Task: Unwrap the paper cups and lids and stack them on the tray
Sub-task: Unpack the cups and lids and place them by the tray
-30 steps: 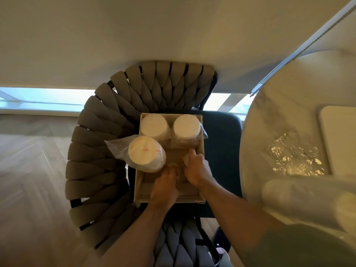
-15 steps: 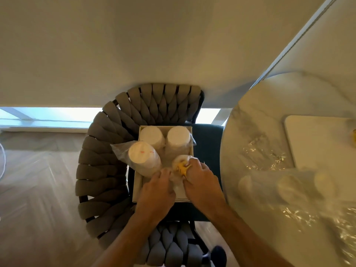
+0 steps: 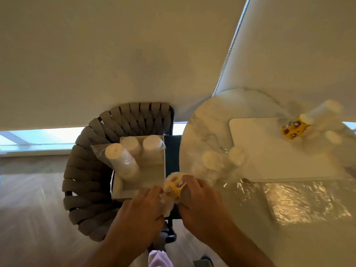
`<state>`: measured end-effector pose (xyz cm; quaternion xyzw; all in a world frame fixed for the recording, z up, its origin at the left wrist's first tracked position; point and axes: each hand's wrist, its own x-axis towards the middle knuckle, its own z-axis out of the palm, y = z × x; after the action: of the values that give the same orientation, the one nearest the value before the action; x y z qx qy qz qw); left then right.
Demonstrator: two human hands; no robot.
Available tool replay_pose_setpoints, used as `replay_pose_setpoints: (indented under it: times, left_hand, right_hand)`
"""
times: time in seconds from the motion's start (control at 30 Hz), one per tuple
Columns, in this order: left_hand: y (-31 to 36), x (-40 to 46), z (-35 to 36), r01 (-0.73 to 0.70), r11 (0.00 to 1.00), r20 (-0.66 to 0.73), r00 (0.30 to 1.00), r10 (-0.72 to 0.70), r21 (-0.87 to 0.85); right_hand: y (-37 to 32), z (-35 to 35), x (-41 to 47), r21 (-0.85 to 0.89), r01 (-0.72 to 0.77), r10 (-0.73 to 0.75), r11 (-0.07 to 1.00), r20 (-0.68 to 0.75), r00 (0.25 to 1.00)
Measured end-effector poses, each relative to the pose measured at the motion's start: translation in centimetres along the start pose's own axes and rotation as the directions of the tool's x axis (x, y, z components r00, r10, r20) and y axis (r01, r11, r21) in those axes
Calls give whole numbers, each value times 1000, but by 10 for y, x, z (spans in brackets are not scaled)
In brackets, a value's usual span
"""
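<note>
Gripping a plastic-wrapped sleeve of cups (image 3: 174, 187) between them, the left hand (image 3: 142, 211) and right hand (image 3: 202, 201) curl round its crinkly film, just off the cardboard box's (image 3: 154, 170) near corner. Thin, slippery wrap could tear suddenly and spill the cylinder. Beyond the box, the smooth white tray (image 3: 269, 151) sits on the marble table (image 3: 208, 116).

Yellow-labelled wrapped cup sleeve (image 3: 174, 186) held beside white tray (image 3: 269, 151).
</note>
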<state>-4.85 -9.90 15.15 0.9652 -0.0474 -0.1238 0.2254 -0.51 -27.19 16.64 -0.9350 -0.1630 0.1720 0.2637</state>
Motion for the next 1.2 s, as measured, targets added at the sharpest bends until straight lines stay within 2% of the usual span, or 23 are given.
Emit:
replay_pose_setpoints:
  times: [0.13,0.2,0.3,0.47,0.73,1.2]
  left_hand:
    - [42,-5,12,-19,999,12,1000,19,-28]
    - [67,0,21,-40,998,21,999,41,-47]
    - [104,15,31,-28,999,-44,999,27,-27]
    - [149,46,39,-47,998,-26,999,46,-31]
    - [159,80,51,48,994,21,999,-46,-98]
    - [149,98,73,60,993,-8,998,-61,-100]
  right_hand:
    - [23,-36,-35,-36,-16,15,999,-8,1000]
    - [39,-54,-45,-107,-38,37,993,-13,999]
    - [64,-76,-53,-261,-14,9,965,-19,1000]
    - [106,-100,-47,-242,-141,134,960,-43,990]
    - [144,-103,-15,-280,-187,210,942,53,976]
    - [141,-105,-8,-197,-233,267,952,162,950]
